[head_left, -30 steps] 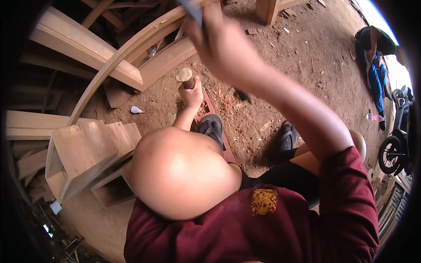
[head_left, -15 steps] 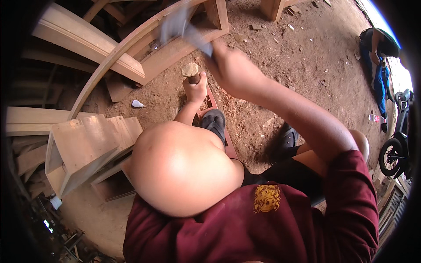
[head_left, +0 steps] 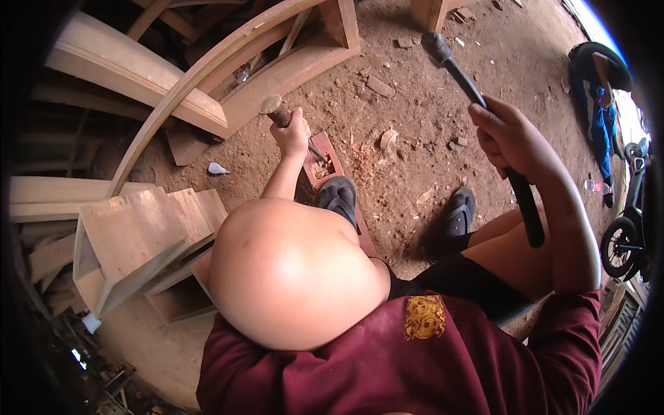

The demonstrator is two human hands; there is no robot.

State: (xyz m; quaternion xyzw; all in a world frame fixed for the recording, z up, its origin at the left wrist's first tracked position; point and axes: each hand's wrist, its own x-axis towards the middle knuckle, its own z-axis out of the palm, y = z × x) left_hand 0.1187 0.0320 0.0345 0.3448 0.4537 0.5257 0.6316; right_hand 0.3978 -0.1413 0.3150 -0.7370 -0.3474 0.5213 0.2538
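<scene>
My left hand (head_left: 293, 136) is closed around the handle of a chisel (head_left: 276, 111), whose top is pale and flattened. The chisel leans to the left, and its dark blade reaches into a recess cut in a reddish wood piece (head_left: 322, 144). Pale chips lie in that recess. My sandalled left foot (head_left: 337, 196) presses on the same wood piece. Up to the right, well away from the chisel, my right hand (head_left: 515, 142) grips a hammer (head_left: 465, 77) with a dark head and black handle. The hammer is raised, head pointing up and left.
Wooden frames (head_left: 207, 114) with a curved rail stand at the far left. Stacked boards (head_left: 138, 221) are nearer on that side. Shavings and scraps lie on the dirt floor (head_left: 408, 104). At the right are another person (head_left: 600, 83), a bottle (head_left: 596, 186) and a two-wheeler (head_left: 622, 242).
My right hand has swung the hammer away from the chisel, up and to the right. The chisel's top has tipped left and my left hand has shifted slightly left with it.
</scene>
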